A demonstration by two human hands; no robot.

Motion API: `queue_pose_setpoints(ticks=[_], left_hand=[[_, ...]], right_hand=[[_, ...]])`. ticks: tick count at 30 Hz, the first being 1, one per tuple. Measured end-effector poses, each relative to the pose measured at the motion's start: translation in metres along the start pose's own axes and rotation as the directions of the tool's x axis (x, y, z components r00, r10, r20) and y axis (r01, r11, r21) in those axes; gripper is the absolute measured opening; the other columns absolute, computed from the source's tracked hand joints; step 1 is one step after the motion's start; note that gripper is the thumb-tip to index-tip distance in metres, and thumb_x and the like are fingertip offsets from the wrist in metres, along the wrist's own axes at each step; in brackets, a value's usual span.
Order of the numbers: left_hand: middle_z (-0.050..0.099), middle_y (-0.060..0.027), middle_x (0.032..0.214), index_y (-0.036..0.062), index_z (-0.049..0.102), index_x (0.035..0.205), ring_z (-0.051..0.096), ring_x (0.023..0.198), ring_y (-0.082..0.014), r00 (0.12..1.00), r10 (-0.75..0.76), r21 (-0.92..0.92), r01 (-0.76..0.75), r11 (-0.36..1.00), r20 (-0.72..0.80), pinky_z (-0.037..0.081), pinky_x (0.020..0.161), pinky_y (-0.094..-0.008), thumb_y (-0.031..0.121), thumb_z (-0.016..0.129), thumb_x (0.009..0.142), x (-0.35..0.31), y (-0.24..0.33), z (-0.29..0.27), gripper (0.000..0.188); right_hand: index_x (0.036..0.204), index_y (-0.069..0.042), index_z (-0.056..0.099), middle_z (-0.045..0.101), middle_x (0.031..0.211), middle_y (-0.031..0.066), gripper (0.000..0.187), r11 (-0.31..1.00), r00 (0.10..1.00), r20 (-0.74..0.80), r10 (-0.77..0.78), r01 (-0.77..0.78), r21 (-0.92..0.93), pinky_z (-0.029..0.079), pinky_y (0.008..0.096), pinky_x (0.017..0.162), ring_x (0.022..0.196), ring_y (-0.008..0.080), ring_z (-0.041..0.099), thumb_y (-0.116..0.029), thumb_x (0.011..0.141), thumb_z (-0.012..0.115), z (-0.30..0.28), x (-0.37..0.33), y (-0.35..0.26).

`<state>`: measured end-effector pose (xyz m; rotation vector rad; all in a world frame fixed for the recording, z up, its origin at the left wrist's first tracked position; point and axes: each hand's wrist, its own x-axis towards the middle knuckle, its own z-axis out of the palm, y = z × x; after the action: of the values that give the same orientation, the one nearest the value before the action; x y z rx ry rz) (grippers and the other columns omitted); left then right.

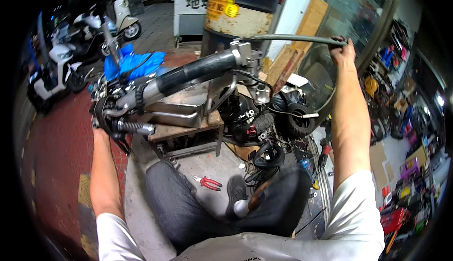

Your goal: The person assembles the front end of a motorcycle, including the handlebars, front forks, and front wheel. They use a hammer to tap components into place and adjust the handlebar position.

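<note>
An electric scooter's thick dark stem (198, 74) lies at a slant over a low wooden bench (214, 125), its folding joint (245, 56) up at the right end. From above that joint a long grey-green pipe (292, 38) runs right. My right hand (343, 51) is closed round the pipe's far end, arm stretched out. At the stem's left end are the handlebar's ribbed grip (134, 127) and a brake lever (121, 144). My left hand (97, 123) reaches up against the handlebar there, its fingers hidden behind the parts.
Red-handled pliers (207, 182) lie on the floor between my feet. Behind the bench are a small wheel (301, 119), cables and loose parts. Wooden boards (302, 39) lean by a glass door. A rusty drum (240, 18) stands ahead; parked scooters (59, 72) stand left; clutter fills the right.
</note>
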<state>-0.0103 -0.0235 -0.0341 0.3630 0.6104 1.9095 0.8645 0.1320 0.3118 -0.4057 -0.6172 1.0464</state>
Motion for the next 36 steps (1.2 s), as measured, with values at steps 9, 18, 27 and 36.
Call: queue_pose_setpoints(ticks=[9,18,27,36], left_hand=[[0.074,-0.0139,0.111,0.0045,0.07,0.119,0.072,0.1,-0.031,1.0,0.004,-0.01,-0.004,1.0,0.01,0.06,0.09,-0.0457,0.039,0.051,0.102,0.003,0.008,0.001,0.042],[0.074,-0.0132,0.111,0.0051,0.07,0.118,0.072,0.099,-0.0308,1.0,-0.005,-0.012,0.005,1.0,0.016,0.06,0.09,-0.0458,0.039,0.052,0.102,0.01,0.014,0.006,0.042],[0.075,-0.0125,0.11,0.0058,0.07,0.117,0.072,0.099,-0.0306,1.0,-0.013,-0.035,0.014,0.999,0.02,0.06,0.089,-0.0458,0.039,0.053,0.101,0.012,0.015,0.001,0.041],[0.075,-0.0118,0.11,0.0064,0.071,0.117,0.072,0.099,-0.0304,0.999,-0.014,-0.044,0.016,0.999,0.033,0.06,0.089,-0.0459,0.04,0.054,0.101,0.01,0.019,0.001,0.04]], right_hand=[[0.1,-0.004,0.05,0.059,0.087,0.0125,0.035,0.997,1.0,-0.009,0.022,-0.023,-0.074,0.051,0.0668,0.098,0.09,0.0365,0.064,-0.034,0.112,0.035,-0.005,-0.01,-0.027],[0.089,-0.005,0.046,0.056,0.082,0.0149,0.035,0.997,0.994,0.09,-0.068,0.063,0.054,0.047,0.0689,0.104,0.082,0.0359,0.06,-0.028,0.111,0.033,-0.011,-0.042,-0.02],[0.099,-0.005,0.044,0.056,0.088,0.0128,0.029,0.999,0.999,-0.015,-0.043,0.043,-0.031,0.05,0.0654,0.101,0.083,0.0336,0.06,-0.029,0.112,0.035,0.004,-0.05,-0.02],[0.113,-0.003,0.052,0.061,0.1,0.0164,0.032,0.995,0.998,-0.057,0.021,-0.026,-0.091,0.052,0.0654,0.096,0.098,0.0384,0.064,-0.032,0.112,0.037,0.012,-0.062,-0.032]])
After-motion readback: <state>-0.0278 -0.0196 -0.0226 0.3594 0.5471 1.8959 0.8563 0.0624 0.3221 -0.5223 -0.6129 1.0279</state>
